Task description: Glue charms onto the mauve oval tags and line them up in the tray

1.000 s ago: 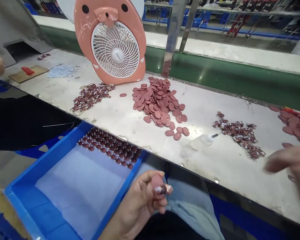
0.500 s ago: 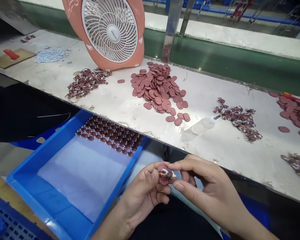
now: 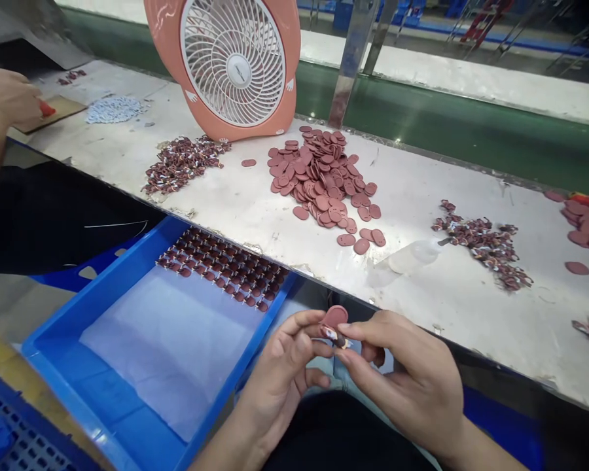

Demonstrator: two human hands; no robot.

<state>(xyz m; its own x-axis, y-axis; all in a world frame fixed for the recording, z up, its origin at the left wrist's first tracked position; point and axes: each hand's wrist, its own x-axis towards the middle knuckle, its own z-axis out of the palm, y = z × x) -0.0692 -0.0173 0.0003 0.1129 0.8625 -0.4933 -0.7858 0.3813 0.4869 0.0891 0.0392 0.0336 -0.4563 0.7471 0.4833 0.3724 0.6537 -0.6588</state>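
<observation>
Above my lap, my left hand point(image 3: 287, 369) holds a flat reddish-brown oval disc point(image 3: 336, 316) between thumb and fingers, its rounded end sticking up. In front of the disc is a small dark brown piece point(image 3: 334, 336) with white and yellow parts. My right hand point(image 3: 407, 366) pinches the right end of this small piece between thumb and index finger. Whether the two parts are joined I cannot tell. To the left, a blue tray point(image 3: 216, 418) holds rows of similar brown assemblies point(image 3: 226, 268) on a white sheet.
On the worktable point(image 3: 402, 203) lie a heap of oval discs point(image 3: 324, 176), piles of small brown pieces point(image 3: 181, 163) point(image 3: 485, 239) and a translucent squeeze bottle point(image 3: 415, 255). An orange fan point(image 3: 287, 98) stands behind. Another person's hand point(image 3: 10, 98) is at far left, near pale pieces point(image 3: 115, 109).
The disc now stands higher, its upper end clear of the small brown piece. My right thumb and index finger have closed on that piece. Another person's hand has appeared at far left.
</observation>
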